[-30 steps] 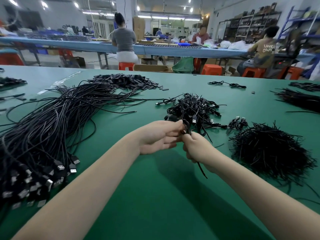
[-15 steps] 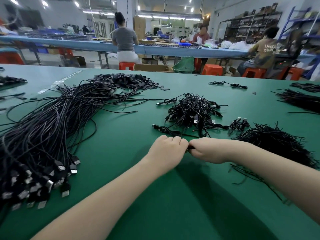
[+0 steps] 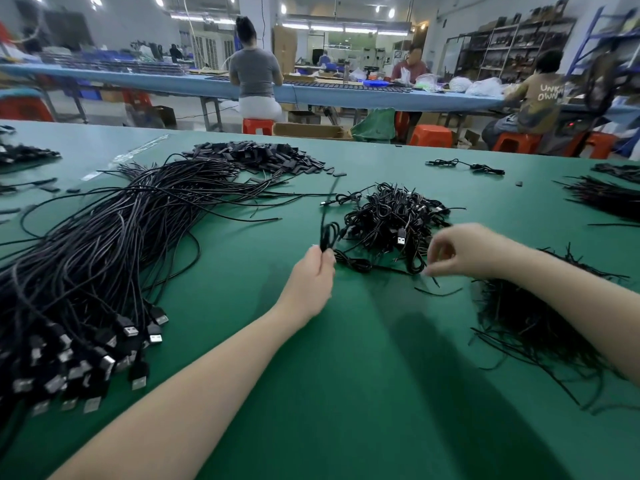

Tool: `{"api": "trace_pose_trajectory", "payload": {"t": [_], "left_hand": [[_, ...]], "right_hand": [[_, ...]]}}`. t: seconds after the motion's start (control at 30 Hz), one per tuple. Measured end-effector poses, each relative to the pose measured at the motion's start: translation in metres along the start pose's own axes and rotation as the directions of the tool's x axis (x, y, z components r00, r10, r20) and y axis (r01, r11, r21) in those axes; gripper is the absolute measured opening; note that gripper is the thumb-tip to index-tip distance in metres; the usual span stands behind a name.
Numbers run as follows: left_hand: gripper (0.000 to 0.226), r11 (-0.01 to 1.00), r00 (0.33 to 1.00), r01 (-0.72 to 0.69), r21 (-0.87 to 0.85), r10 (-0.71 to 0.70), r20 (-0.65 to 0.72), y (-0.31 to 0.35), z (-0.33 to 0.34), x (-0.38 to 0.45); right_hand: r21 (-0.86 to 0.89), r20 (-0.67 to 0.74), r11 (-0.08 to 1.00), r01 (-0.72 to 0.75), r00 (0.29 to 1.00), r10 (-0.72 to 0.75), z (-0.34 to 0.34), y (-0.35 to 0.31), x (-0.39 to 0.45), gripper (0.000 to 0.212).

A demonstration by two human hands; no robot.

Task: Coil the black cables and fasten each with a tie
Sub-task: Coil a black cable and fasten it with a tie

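Observation:
My left hand (image 3: 313, 275) pinches a small coiled black cable (image 3: 328, 235) and holds it upright just left of the heap of coiled, tied cables (image 3: 391, 213). One cable end trails up from the coil, blurred. My right hand (image 3: 464, 251) hovers at the heap's right edge with its fingers curled and fingertips together above a couple of loose black ties (image 3: 438, 291). Blur hides whether it pinches one. A big bundle of uncoiled black cables (image 3: 121, 237) with USB plugs lies to the left. A pile of black ties (image 3: 530, 317) lies under my right forearm.
The green table (image 3: 346, 393) also carries a heap of small black tabs (image 3: 263, 155) at the back, a lone cable (image 3: 464, 165) far right, and more black bundles (image 3: 609, 199) at the right edge. People sit at a blue bench behind.
My hands were together near the table, working on one coil. They have since parted: the left lifted the coil toward the heap, and the right swung out toward the ties.

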State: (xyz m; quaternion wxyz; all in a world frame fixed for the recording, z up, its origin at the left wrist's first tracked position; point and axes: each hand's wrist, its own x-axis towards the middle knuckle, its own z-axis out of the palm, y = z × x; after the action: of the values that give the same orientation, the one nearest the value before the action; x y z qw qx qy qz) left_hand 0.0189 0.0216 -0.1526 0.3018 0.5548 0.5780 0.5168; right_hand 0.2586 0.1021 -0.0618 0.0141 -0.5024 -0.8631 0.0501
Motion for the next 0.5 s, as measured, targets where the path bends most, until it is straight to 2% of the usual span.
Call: {"api": "trace_pose_trajectory", "payload": {"t": [0.03,0.07,0.17,0.23,0.37,0.43,0.5], "left_hand": [[0.027,0.996,0.999,0.032,-0.086,-0.032,-0.005,-0.001,0.0,0.001],[0.027,0.991,0.998,0.055,-0.12,-0.056,-0.01,-0.001,0.0,0.002],[0.027,0.988,0.996,0.09,-0.122,-0.09,0.004,-0.002,-0.002,0.002],[0.027,0.987,0.994,0.102,-0.126,-0.098,0.038,-0.001,-0.004,0.002],[0.025,0.977,0.988,0.122,-0.173,-0.103,0.111,0.002,-0.01,0.002],[0.022,0.97,0.985,0.132,-0.202,-0.106,0.136,0.002,-0.012,0.002],[0.022,0.967,0.985,0.133,-0.218,-0.103,0.142,0.003,-0.012,0.001]], "right_hand": [[0.077,0.109,0.997,0.001,0.994,-0.01,0.009,0.002,-0.002,0.023],[0.096,0.147,0.995,0.0,0.989,-0.014,0.02,0.003,-0.005,0.021],[0.142,0.047,0.989,-0.045,0.998,0.038,0.04,0.003,-0.006,0.016],[0.171,0.065,0.983,-0.07,0.996,0.06,0.041,0.002,-0.004,0.016],[-0.073,0.136,0.997,0.003,0.991,0.007,0.044,-0.005,-0.005,0.015],[-0.03,0.035,0.998,0.049,0.998,-0.048,0.045,-0.011,-0.009,0.01],[0.162,-0.177,0.979,0.126,0.98,-0.096,0.045,-0.021,-0.014,0.005]]}}
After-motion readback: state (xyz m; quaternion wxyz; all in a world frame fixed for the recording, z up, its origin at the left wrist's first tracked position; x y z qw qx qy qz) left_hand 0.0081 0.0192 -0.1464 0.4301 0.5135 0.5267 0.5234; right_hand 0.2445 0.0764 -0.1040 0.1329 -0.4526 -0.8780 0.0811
